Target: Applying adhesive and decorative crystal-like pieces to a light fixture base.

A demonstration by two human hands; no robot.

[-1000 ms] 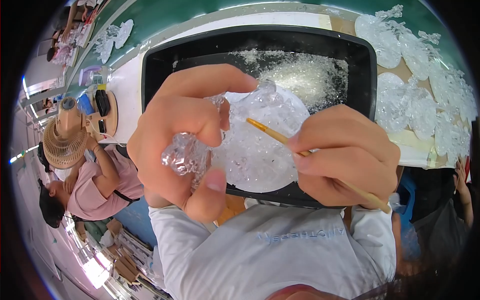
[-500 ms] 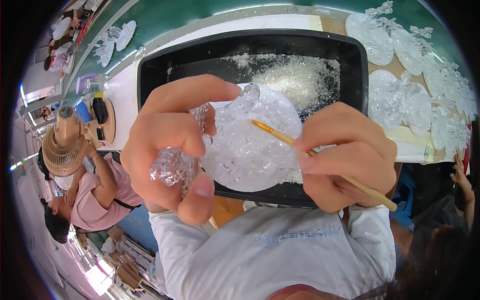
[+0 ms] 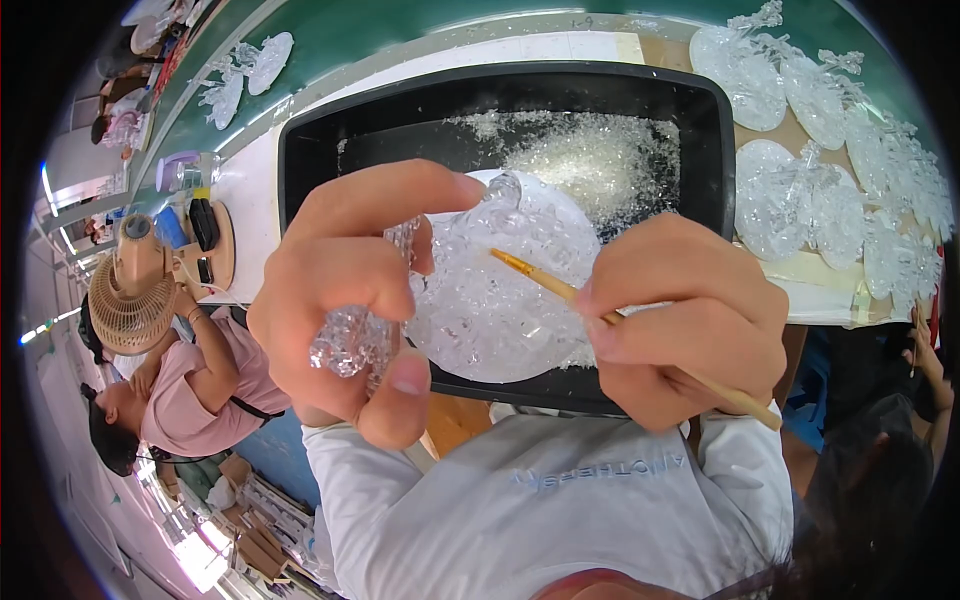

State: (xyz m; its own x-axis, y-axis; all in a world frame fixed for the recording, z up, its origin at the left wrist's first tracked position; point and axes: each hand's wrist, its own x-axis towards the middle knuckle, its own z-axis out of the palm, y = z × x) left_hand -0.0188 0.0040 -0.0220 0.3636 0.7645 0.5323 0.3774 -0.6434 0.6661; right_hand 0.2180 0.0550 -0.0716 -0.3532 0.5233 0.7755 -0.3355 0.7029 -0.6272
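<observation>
My left hand (image 3: 335,265) is closed round the clear knobbly part of a transparent ornament, whose round, frosted-looking disc (image 3: 510,340) spreads out to the right of the fingers. Small clear bits and bumps cover the disc's face. Between the thumb and fingers of my right hand (image 3: 690,315) is a thin paintbrush (image 3: 545,280) with a wooden handle and a yellowish tip. That tip points left and lies over the disc's upper middle; whether it touches the surface I cannot tell. My left fingers hide part of the ornament.
Under the ornament stands a black tray (image 3: 400,85) with a heap of clear glittering granules (image 3: 590,160) at its far right. Several similar clear ornaments (image 3: 770,200) lie to the right, others (image 3: 265,65) far left. A fan (image 3: 135,290) and a seated person (image 3: 190,390) are on the left.
The brush has moved slightly left across the disc, along with my right hand. My left hand has shifted a little rightward and still holds the ornament.
</observation>
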